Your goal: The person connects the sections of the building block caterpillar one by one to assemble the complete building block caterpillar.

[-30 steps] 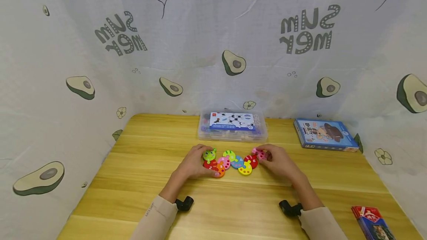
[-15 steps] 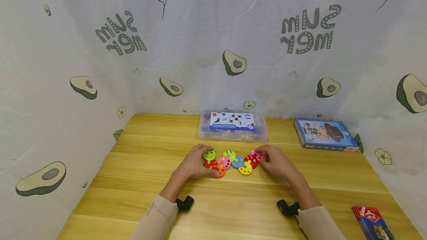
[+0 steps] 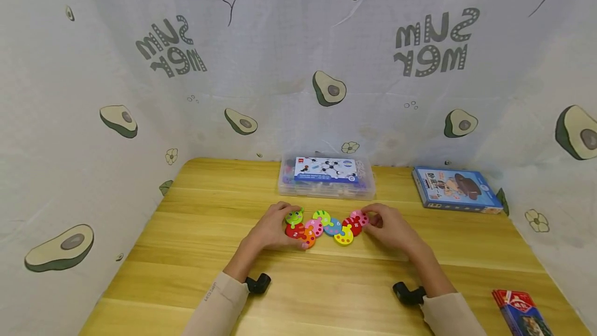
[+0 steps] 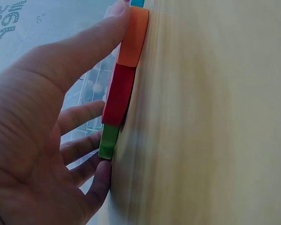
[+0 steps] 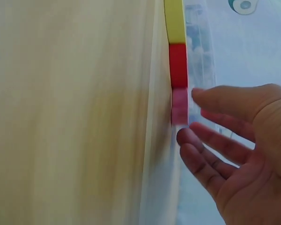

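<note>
A caterpillar number puzzle of flat coloured pieces (image 3: 333, 226) lies in a wavy row on the table. My left hand (image 3: 272, 228) grips its head end: the thumb lies against the orange piece (image 4: 133, 37), and the fingers reach round the red piece (image 4: 118, 93) and the green smiling head (image 4: 109, 140). At the other end, the pink tail piece (image 3: 359, 217) sits against the red piece numbered 8 (image 3: 352, 226). My right hand (image 3: 391, 227) is right beside the tail, thumb and fingers spread loosely around its end with nothing pinched between them.
Behind the puzzle stands a clear plastic case (image 3: 326, 191) with a molecular model label. A blue box (image 3: 457, 189) lies at the back right, and red-and-blue packs (image 3: 522, 311) lie at the front right. A printed curtain (image 3: 289, 66) hangs behind the wooden table (image 3: 326, 294).
The pink tail piece, held by my right fingers at first, has settled flat against the red piece. My right hand has loosened from it. My left hand has stayed in place.
</note>
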### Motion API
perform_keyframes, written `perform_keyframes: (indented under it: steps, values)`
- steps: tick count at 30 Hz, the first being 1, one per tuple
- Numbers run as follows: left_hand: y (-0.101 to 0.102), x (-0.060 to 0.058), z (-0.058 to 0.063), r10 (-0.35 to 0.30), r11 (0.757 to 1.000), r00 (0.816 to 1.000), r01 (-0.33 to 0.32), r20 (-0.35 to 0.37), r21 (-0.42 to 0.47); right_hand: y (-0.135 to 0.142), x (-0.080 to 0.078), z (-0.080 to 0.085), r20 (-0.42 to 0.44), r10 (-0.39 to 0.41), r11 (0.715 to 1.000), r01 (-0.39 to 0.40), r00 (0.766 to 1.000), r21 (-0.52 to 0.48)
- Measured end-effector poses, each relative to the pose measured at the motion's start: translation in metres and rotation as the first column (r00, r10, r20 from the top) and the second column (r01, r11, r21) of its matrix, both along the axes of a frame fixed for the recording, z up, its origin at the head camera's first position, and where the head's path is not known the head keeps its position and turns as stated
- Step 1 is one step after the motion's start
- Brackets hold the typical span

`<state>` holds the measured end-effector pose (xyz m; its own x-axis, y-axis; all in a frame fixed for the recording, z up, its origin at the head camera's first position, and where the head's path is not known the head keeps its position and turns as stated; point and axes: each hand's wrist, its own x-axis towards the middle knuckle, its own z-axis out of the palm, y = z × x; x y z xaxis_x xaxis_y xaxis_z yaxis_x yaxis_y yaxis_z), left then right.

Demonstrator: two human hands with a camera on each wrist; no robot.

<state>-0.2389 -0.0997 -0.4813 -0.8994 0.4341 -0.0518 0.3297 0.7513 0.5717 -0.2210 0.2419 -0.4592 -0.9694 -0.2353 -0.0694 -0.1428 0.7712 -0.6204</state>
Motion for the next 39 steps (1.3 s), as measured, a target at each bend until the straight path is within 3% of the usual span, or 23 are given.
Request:
perform_keyframes:
  steps: [9,24,39]
  values:
    - [0.001,0.001,0.0,0.013,1.0,1.0,-0.013,0.015,0.007,0.035,0.025,0.01,-0.099,-0.031,0.999,0.035,0.995,0.036]
    - [0.002,0.001,-0.003,0.016,1.0,1.0,-0.016,0.004,0.018,0.087,0.059,0.004,-0.085,0.001,0.994,0.009,0.996,0.109]
    - [0.002,0.001,-0.006,0.025,1.0,1.0,-0.025,0.001,0.008,0.1,0.061,0.001,-0.015,0.09,0.988,-0.087,0.996,0.131]
